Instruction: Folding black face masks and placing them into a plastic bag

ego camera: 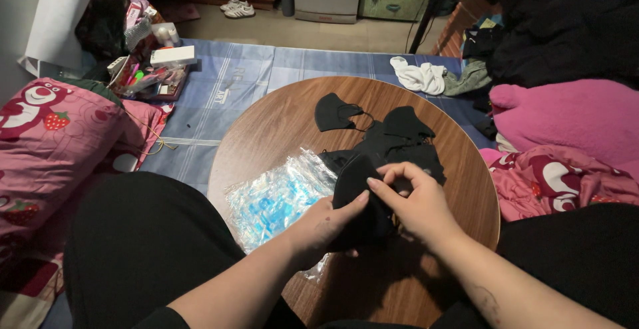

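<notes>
You're gripping a black fabric face mask (356,186) with left hand (326,226) and right hand (416,202), both closed on it, over round wooden table (266,136), crinkled clear plastic bag (276,199) lying just beside.

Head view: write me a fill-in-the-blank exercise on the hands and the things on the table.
1. Both hands, left hand and right hand, hold a face mask coloured ____.
2. The wooden table has a ____ top.
3. The clear plastic bag lies to the ____ of the held mask.
4. One single mask lies apart from the pile of masks, nearer the table's ____ edge.

Missing words: black; round; left; far
</notes>
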